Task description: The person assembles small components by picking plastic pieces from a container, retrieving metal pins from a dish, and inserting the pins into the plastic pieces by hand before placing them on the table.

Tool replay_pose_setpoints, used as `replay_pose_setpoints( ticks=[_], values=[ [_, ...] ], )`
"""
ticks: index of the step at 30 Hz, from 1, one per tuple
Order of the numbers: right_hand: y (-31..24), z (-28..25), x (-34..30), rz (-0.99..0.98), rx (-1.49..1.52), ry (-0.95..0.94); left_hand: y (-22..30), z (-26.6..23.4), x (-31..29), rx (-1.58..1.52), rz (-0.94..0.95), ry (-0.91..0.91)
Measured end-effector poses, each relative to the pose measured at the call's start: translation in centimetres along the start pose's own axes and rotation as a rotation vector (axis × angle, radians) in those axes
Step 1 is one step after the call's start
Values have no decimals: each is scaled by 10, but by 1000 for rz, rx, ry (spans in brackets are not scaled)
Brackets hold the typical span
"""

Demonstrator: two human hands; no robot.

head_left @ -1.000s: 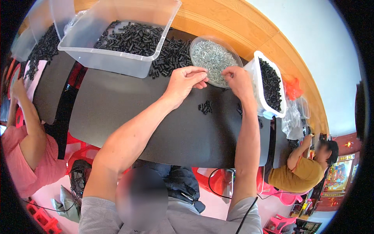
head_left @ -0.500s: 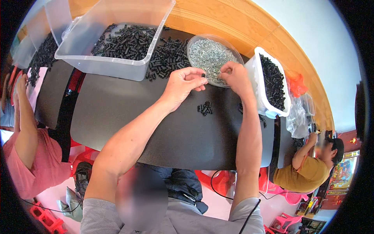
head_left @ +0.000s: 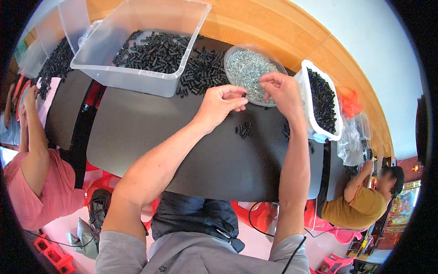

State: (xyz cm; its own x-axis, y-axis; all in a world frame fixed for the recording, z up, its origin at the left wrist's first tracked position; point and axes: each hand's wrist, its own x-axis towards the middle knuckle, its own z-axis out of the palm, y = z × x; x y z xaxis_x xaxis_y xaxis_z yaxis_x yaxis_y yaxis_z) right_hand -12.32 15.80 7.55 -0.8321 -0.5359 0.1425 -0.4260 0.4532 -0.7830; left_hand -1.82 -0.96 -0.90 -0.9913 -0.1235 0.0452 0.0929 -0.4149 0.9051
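My left hand (head_left: 222, 105) pinches a small black cylindrical plastic part (head_left: 244, 95) between thumb and fingertips, just in front of a round clear tub (head_left: 226, 61). Small silvery screws (head_left: 248, 66) fill that tub. Over its near right side is my right hand (head_left: 282, 91), thumb and fingers drawn together. Whatever lies in this pinch is too small to make out. On the dark table (head_left: 137, 123) below the hands sits a little cluster of black parts (head_left: 244, 130). My right forearm partly covers a few more parts (head_left: 286, 131).
A large clear bin (head_left: 132, 84) holds many black parts, with a loose pile (head_left: 205, 68) beside it. Right of the tub stands a white bin (head_left: 336, 133) of black parts. People sit at left (head_left: 43, 182) and right (head_left: 360, 205). Plastic bags (head_left: 351, 141) lie at far right.
The whole view has shifted slightly. My right hand has lifted a little from the screws; my left hand keeps the black part in about the same place.
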Motion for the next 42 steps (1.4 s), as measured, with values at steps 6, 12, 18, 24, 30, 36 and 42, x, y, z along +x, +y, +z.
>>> replay_pose_setpoints(
  ticks=[6, 12, 18, 24, 30, 36, 42],
  values=[
    [9, -2, 1, -25, 101, 7, -3, -1, 1, -34, 2, -11],
    [-8, -2, -6, -58, 142, -107, -2, -2, 1, -1, -10, -24],
    [-26, 6, -14, -53, 78, -164, -1, -1, 1, 27, -1, -16],
    [-31, 7, -19, -54, -29, -160, -1, 1, -1, 45, 3, -14],
    [-26, 8, -18, -85, -168, -208, -2, 1, -1, 80, 28, -18],
    [-32, -7, -28, -61, -99, -126, -1, 1, 3, 61, 35, -11],
    [-18, -8, -67, -83, -370, -313, -1, 0, 3, 77, 33, -10]
  ],
)
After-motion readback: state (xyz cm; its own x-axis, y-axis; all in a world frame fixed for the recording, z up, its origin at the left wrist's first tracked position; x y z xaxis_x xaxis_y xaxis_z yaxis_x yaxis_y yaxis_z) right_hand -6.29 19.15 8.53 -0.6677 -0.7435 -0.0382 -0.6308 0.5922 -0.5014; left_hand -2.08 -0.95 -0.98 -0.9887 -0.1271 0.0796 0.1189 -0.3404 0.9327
